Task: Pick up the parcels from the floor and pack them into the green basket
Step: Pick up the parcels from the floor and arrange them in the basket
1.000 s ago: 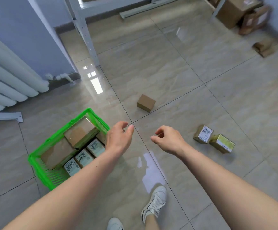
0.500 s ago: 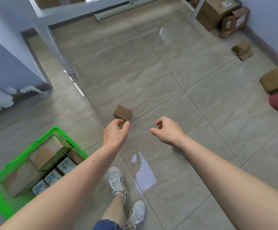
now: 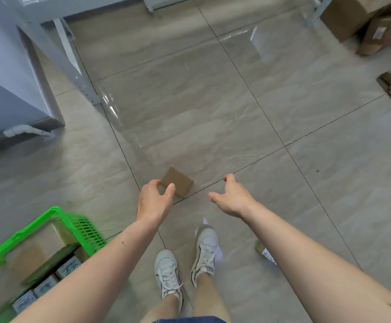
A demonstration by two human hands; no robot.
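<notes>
Parcel [image 3: 177, 181], small plain brown cardboard, lies flat on the floor tiles [image 3: 213, 113] just past your left hand [image 3: 153, 201], whose fingers and thumb curve apart above its near edge, gripping nothing. Your right hand [image 3: 233, 198] hangs loosely spread and empty beside it. Green basket [image 3: 57, 212], holding parcels, sits at lower left

A small parcel [image 3: 179, 181] lies centre on the floor [image 3: 213, 113] — basket [image 3: 57, 212] near left, holding parcels; cartons [image 3: 357, 17] far right.
</notes>
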